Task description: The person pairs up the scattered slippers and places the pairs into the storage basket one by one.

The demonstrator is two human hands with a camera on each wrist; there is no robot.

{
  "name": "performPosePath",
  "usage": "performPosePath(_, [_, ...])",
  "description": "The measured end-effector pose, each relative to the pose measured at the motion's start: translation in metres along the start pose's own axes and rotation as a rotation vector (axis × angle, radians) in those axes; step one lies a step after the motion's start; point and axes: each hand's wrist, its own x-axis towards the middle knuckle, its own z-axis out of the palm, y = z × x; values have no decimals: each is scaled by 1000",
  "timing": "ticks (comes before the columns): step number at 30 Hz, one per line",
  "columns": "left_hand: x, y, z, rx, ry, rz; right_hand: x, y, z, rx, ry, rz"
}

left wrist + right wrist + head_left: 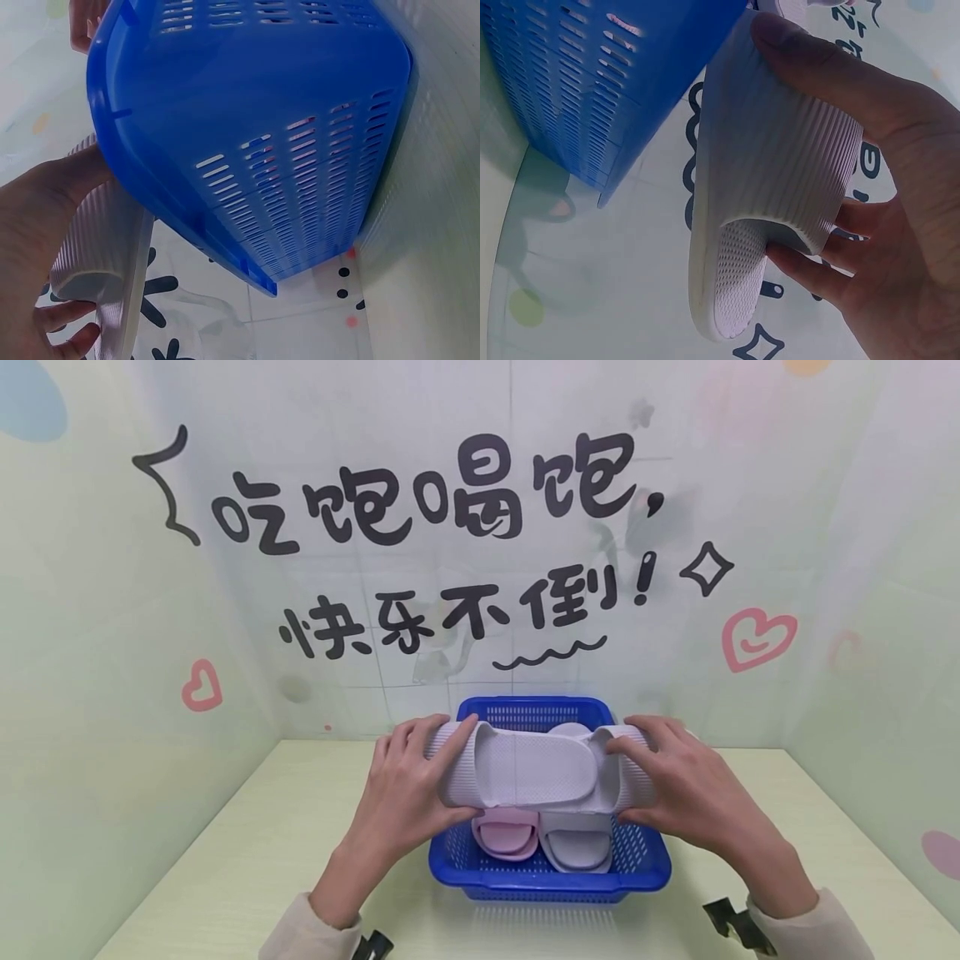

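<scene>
Above the basket, two pale slippers lie sideways, their heel ends overlapping and their toes pointing outward. My left hand (401,785) grips the ribbed strap of the left slipper (536,768), its sole facing the head camera. On the other side, my right hand (686,785) holds the right slipper (636,781) by its strap, with the thumb outside in the right wrist view. Below them, the blue plastic basket (551,882) contains a pink slipper (506,835) and a light grey slipper (577,843). The held pair hides part of the basket's contents.
The basket stands on a pale wood-patterned table (225,860), close to the back wall (337,693), which carries black lettering. Side walls (112,777) flank the table. Another pale slipper part (568,729) shows behind the held pair.
</scene>
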Motion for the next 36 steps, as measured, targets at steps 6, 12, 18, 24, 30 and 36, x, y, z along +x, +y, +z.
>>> performPosePath(6, [0,1,0,9,3,5,1,-1,0,5,8,16])
performPosePath(12, [0,1,1,20,4,8,2,-1,1,-7,11,26])
performPosePath(18, [0,2,1,14,13,8,2,-2,2,-4,32,30])
performPosePath(24, [0,4,1,15,17,17,2,-3,3,-8,44,22])
performPosePath(30, [0,7,2,15,23,26,3,-4,4,-18,66,15])
performPosePath(36, [-1,7,3,19,32,27,4,-4,6,-31,91,-2])
